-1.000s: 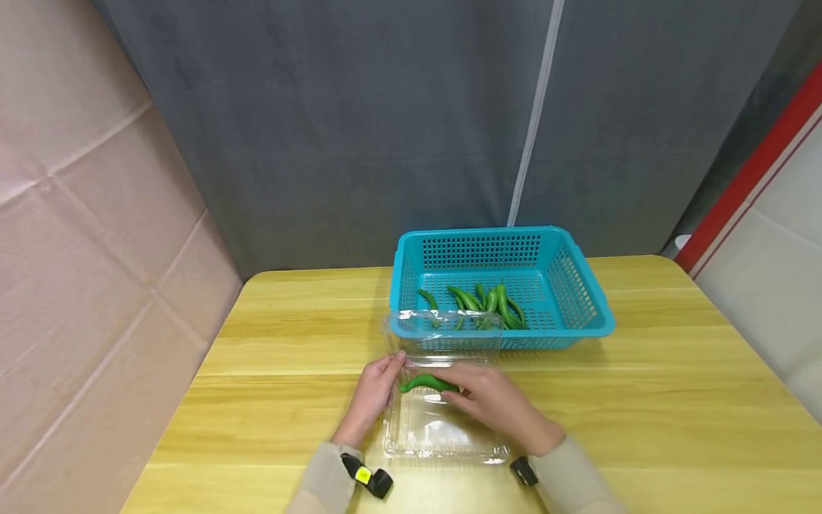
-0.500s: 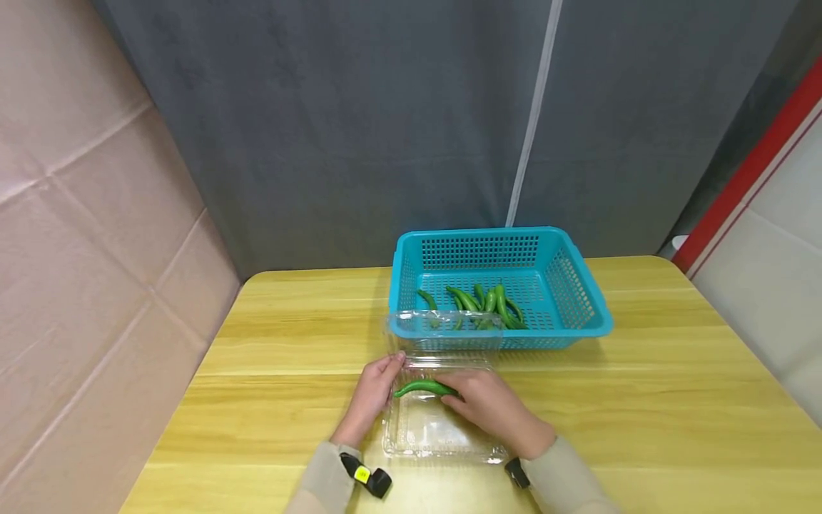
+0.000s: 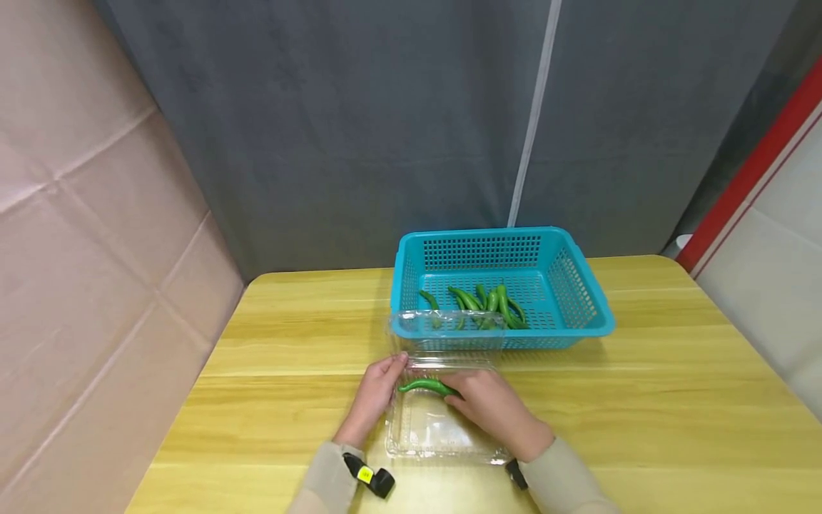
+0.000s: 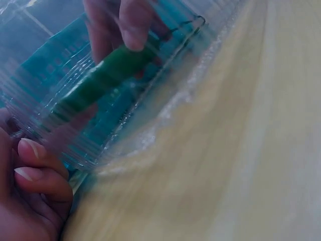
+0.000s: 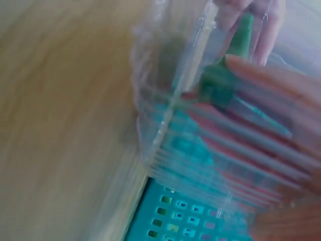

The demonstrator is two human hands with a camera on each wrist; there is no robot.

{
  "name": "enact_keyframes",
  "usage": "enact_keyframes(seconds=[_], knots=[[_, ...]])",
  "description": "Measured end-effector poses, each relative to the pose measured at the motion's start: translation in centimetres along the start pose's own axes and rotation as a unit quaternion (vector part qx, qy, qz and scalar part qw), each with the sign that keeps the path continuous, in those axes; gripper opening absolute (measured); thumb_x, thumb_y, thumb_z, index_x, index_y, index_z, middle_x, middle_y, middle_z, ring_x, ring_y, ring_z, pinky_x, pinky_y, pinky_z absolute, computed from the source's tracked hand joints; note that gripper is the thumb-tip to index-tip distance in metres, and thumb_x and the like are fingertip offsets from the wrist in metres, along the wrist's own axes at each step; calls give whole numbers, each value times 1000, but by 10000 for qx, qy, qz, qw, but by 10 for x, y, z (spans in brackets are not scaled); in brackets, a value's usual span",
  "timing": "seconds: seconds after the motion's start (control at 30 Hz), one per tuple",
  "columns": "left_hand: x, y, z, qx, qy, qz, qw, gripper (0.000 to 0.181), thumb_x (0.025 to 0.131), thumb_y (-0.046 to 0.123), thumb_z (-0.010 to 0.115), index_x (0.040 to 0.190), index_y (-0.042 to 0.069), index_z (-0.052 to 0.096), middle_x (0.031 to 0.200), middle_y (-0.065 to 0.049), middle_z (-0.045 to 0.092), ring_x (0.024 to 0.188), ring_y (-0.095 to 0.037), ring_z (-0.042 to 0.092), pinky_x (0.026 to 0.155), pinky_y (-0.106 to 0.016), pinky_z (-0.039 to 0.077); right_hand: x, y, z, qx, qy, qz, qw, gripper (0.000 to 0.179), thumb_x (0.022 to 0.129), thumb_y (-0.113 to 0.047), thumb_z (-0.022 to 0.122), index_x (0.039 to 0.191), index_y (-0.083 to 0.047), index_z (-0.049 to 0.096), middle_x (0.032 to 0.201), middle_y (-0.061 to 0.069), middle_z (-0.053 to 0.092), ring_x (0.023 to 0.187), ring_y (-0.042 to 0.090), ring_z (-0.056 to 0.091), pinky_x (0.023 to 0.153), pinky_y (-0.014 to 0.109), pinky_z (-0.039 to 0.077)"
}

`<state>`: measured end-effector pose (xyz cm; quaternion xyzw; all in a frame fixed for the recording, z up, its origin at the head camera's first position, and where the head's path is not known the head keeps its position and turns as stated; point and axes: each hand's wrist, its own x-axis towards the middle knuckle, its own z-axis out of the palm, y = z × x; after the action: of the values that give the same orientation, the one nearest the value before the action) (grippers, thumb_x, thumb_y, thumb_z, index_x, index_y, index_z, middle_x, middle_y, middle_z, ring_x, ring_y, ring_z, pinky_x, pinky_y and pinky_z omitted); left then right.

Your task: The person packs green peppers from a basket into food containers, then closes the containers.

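A clear plastic clamshell box (image 3: 443,428) lies with its lid raised at the back, the lid overlapping the front of a basket. My left hand (image 3: 374,392) grips the box's left side near the hinge, thumb on top. Inside the box my right hand (image 3: 491,403) holds a green chili pepper (image 3: 420,385) by its thick end, between thumb and fingers. The pepper lies crosswise with its thin end toward my left hand. Through the clear wall, the left wrist view shows the pepper (image 4: 108,75) and fingers on it. Blur softens the right wrist view.
A blue perforated basket (image 3: 581,285) stands at the back of the wooden table (image 3: 289,343), right behind the box. Several green chili peppers (image 3: 503,303) lie in it. A grey curtain (image 3: 359,143) hangs behind the table.
The right hand has closed further over the pepper's thick end, and the pepper has shifted slightly left. The left hand keeps its grip on the box, which stays in place.
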<state>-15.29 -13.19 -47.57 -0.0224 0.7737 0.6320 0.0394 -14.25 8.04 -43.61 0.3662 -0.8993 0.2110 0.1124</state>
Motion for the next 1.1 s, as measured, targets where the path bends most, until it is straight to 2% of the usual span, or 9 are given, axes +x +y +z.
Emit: enact_keyframes(seconds=[0.23, 0.27, 0.33, 0.47, 0.63, 0.73, 0.87, 0.97, 1.1], knots=[[-9, 17, -1, -138, -100, 134, 9998, 39, 91, 40, 48, 87, 5, 65, 42, 3, 35, 31, -4, 31, 30, -21, 27, 0, -4, 1, -178, -45, 231, 9996, 18, 71, -17, 74, 87, -16, 66, 74, -6, 65, 65, 9, 59, 60, 25, 50], [-10, 19, -1, -130, -125, 160, 9997, 38, 92, 38, 47, 88, 5, 65, 43, 3, 41, 31, -4, 31, 30, -21, 27, 0, -5, 2, -212, -52, 279, 9994, 16, 71, -17, 74, 85, -16, 66, 72, -6, 64, 63, 8, 58, 59, 25, 49], [-9, 16, -1, -36, -214, 381, 9990, 37, 94, 36, 44, 91, 7, 66, 51, 0, 54, 31, -5, 30, 29, -24, 26, -1, -6, 2, -267, -40, 383, 9989, 13, 71, -17, 74, 80, -16, 65, 67, -7, 61, 59, 7, 56, 55, 23, 48], [-2, 3, 0, 98, -344, 379, 9986, 41, 91, 47, 41, 94, 16, 67, 84, 1, 69, 34, -9, 33, 31, -27, 29, -1, -8, 4, -411, 4, 553, 9976, 12, 70, -17, 74, 72, -14, 62, 61, -8, 57, 53, 6, 51, 50, 21, 44], [1, -1, 0, 134, -261, 308, 9991, 46, 88, 55, 41, 92, 18, 68, 77, -2, 68, 32, -9, 30, 30, -26, 28, -1, -11, 4, -556, 19, 665, 9962, 15, 68, -18, 75, 69, -14, 61, 61, -8, 56, 53, 8, 51, 50, 23, 44], [-4, 9, -1, 113, -254, 242, 9993, 42, 90, 48, 43, 93, 14, 68, 60, -7, 61, 32, -7, 30, 30, -24, 29, -2, -12, 4, -644, 55, 665, 9957, 16, 67, -19, 76, 69, -15, 61, 62, -8, 55, 53, 8, 51, 50, 24, 44], [-6, 14, -1, 163, -250, 185, 9994, 40, 91, 47, 42, 93, 15, 67, 65, -8, 63, 33, -7, 30, 30, -23, 28, -2, -13, 4, -717, 120, 682, 9950, 17, 66, -19, 77, 70, -14, 61, 62, -7, 54, 53, 9, 50, 48, 24, 43], [-2, 4, 0, 214, -252, 239, 9992, 43, 89, 54, 40, 92, 19, 67, 83, 0, 69, 33, -9, 29, 30, -24, 27, -2, -13, 5, -744, 129, 685, 9948, 17, 66, -19, 77, 70, -14, 61, 63, -7, 54, 53, 9, 50, 47, 24, 42], [0, 0, 0, 186, -258, 256, 9992, 44, 88, 55, 40, 92, 19, 67, 86, 3, 69, 33, -10, 30, 29, -26, 28, -2, -12, 6, -769, 197, 579, 9952, 16, 67, -20, 76, 71, -15, 61, 63, -7, 54, 53, 8, 50, 46, 24, 41]])
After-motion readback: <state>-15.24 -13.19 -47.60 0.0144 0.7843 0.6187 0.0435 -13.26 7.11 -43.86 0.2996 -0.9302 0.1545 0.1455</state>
